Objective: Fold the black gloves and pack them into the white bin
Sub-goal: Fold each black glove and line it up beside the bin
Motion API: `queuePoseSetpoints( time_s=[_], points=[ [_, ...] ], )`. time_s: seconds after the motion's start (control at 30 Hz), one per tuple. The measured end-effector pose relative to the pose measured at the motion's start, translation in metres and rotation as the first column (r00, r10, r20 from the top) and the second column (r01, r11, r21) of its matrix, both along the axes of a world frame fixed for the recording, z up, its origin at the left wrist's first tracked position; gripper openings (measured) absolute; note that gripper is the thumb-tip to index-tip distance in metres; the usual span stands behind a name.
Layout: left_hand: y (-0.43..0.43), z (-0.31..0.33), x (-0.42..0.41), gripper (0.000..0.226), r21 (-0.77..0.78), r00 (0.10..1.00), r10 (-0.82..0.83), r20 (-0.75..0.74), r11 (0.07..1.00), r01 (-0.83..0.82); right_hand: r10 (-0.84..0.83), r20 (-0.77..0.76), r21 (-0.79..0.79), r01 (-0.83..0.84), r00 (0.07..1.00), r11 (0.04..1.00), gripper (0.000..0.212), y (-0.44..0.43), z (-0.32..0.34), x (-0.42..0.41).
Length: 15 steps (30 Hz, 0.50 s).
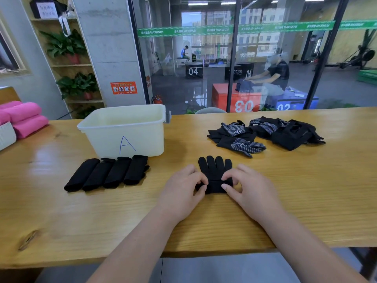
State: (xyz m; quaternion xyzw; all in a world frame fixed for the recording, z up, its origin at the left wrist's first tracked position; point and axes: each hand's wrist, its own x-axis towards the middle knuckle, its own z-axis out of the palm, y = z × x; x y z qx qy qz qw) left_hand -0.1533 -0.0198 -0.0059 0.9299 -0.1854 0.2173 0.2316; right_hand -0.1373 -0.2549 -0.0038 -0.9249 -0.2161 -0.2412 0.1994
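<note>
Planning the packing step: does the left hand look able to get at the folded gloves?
Probably yes: the folded gloves lie left of the left hand, only bare table between; it must first release the flat glove.

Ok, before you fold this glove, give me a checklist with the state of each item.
1. Glove lies flat, fingers pointing away from the person: ok.
2. Left hand and right hand both pinch its cuff end: ok.
3. Table bare around the glove for folding: ok.
4. White bin open-topped: ok.
5. Room inside the bin: cannot tell, its floor is hidden.
6. Four folded gloves packed: not ok, they lie in front of the bin.
</note>
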Motion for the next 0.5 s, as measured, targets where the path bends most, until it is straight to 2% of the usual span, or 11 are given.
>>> queuePoseSetpoints(
  time_s=[0.1,0.27,0.4,0.5],
  points=[
    [-0.0003,-0.004,0.004,0.011,0.055,0.998,0.01,0.064,0.998,-0.014,-0.035,0.082,-0.114,0.044,0.996,0.992,0.005,0.0053,-0.004,0.0003],
    [-0.0025,-0.0034,0.003,0.025,0.135,0.995,0.035,0.099,0.99,-0.048,-0.011,0.151,-0.207,0.042,0.988,0.977,0.018,0.0031,-0.0043,0.006],
    [-0.0037,-0.0008,0.0,0.03,0.119,0.997,0.053,0.051,0.991,-0.059,-0.021,0.051,-0.208,0.031,0.999,0.978,0.03,0.0036,-0.0024,0.0056],
    [-0.0023,0.0001,-0.0005,0.029,0.105,0.998,0.057,0.011,0.993,-0.058,0.012,-0.035,-0.131,-0.016,0.999,0.991,0.03,-0.001,0.0002,0.0032]
  ],
)
